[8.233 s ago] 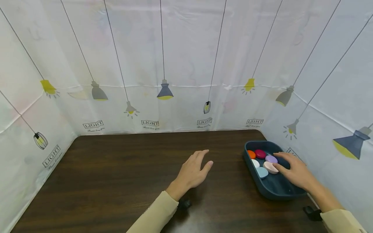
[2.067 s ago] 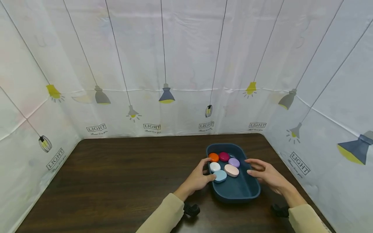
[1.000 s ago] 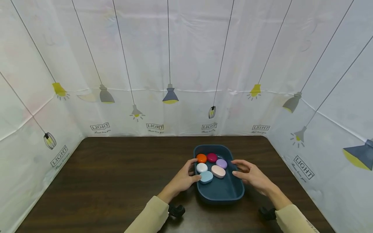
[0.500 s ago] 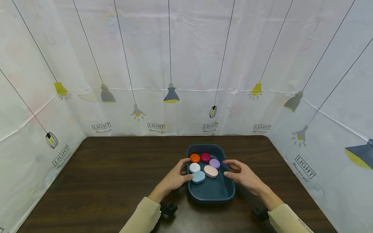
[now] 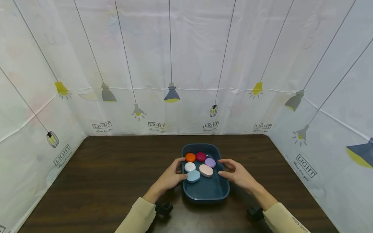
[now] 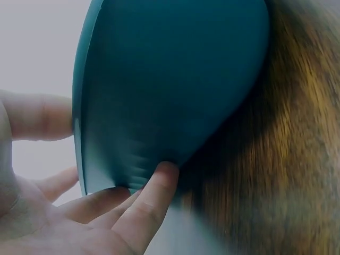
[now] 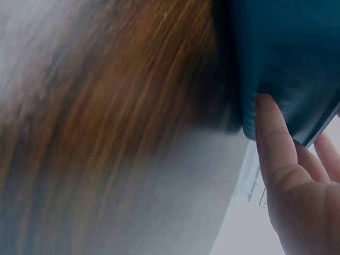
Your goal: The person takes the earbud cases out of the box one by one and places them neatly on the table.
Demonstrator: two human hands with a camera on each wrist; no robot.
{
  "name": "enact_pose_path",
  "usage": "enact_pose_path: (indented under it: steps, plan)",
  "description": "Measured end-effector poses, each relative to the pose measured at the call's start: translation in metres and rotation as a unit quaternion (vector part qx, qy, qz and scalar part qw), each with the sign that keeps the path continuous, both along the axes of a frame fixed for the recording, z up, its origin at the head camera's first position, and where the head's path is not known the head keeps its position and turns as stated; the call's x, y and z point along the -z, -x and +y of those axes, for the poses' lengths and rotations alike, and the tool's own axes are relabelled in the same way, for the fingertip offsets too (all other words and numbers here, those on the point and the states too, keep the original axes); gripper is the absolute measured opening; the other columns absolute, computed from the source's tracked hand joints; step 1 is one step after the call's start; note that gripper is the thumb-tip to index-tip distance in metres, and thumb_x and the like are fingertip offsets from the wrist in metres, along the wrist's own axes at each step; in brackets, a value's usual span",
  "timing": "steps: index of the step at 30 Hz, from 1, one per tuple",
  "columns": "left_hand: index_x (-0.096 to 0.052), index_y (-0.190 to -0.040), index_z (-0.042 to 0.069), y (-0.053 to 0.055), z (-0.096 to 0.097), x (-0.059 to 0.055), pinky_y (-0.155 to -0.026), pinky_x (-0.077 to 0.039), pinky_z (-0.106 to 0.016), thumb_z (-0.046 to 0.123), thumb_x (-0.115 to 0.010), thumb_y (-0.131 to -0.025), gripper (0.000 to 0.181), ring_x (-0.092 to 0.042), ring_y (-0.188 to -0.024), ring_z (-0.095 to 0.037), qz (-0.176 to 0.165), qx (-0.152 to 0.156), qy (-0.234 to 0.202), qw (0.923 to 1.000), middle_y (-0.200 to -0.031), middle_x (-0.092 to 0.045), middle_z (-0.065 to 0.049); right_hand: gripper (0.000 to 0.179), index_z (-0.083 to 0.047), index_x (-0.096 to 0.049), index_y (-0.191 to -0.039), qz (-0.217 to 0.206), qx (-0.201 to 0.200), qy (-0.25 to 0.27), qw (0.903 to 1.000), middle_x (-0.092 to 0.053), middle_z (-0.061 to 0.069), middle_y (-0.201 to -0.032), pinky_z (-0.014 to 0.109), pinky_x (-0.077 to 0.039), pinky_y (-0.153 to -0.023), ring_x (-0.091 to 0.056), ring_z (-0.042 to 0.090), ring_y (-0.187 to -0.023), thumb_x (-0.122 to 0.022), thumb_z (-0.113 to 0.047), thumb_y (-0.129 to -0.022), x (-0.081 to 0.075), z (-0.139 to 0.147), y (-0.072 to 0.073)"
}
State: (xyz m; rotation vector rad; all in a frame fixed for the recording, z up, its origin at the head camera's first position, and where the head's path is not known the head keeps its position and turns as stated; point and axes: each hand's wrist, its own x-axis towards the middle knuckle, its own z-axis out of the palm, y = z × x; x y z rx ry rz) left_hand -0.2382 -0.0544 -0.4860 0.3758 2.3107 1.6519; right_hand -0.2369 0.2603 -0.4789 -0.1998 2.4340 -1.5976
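Observation:
A dark blue rectangular plastic bin [image 5: 208,190] with rounded corners is near the middle of the wooden table. My left hand [image 5: 167,178] grips its left wall; in the left wrist view the thumb [image 6: 45,117] hooks over the rim and fingers press the outer side. On the opposite wall, my right hand [image 5: 241,177] holds on, with fingers [image 7: 276,138] against the outside in the right wrist view. Inside lie smooth rounded pieces: orange [image 5: 190,157], crimson [image 5: 201,157], lilac [image 5: 210,162], white [image 5: 190,167], pale pink [image 5: 206,171] and light blue [image 5: 193,176].
The dark brown table [image 5: 116,181] spreads to both sides. White sheeting [image 5: 192,58] printed with hanging lamps encloses its back, left and right edges. Black straps [image 5: 164,209] sit at my wrists, by the beige sleeves.
Earlier the bin stood at the right, my right hand over it and my left hand away. Both hands have since gripped it and carried it left, slowing lately; its contents kept their arrangement.

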Motion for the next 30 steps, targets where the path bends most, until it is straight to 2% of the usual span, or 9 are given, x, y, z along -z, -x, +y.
enact_pose_path:
  steps: [10, 18, 30]
  plan:
    - [-0.036, -0.154, 0.009, -0.002, -0.014, -0.002, -0.107, -0.041, -0.061, 0.013, -0.064, -0.096, 0.064, -0.050, -0.130, -0.046, 0.001, -0.010, 0.020, 0.9998, -0.154, -0.038, -0.026, 0.052, -0.013, -0.055, -0.143, 0.013, 0.000, -0.015, 0.9998, -0.045, 0.022, -0.153, 0.053, -0.053, -0.097, -0.049, 0.045, -0.134, -0.073, -0.023, -0.096, 0.002, -0.016, 0.001]
    - [-0.034, -0.153, 0.006, -0.004, -0.029, -0.003, -0.104, -0.045, -0.059, 0.012, -0.064, -0.097, 0.064, -0.051, -0.130, -0.045, 0.007, -0.008, 0.021, 0.9997, -0.154, -0.037, -0.027, 0.051, -0.013, -0.056, -0.142, 0.018, 0.001, -0.029, 0.9994, -0.048, 0.019, -0.152, 0.052, -0.054, -0.096, -0.052, 0.043, -0.131, -0.073, -0.023, -0.095, 0.000, -0.032, -0.001]
    - [-0.032, -0.154, 0.006, -0.005, -0.052, -0.002, -0.105, -0.044, -0.060, 0.010, -0.061, -0.097, 0.064, -0.049, -0.133, -0.046, -0.003, -0.014, 0.014, 0.9998, -0.156, -0.035, -0.027, 0.050, -0.013, -0.058, -0.139, 0.042, -0.007, -0.035, 0.9985, -0.051, 0.018, -0.149, 0.055, -0.050, -0.099, -0.053, 0.044, -0.130, -0.075, -0.026, -0.094, -0.002, -0.056, -0.002]
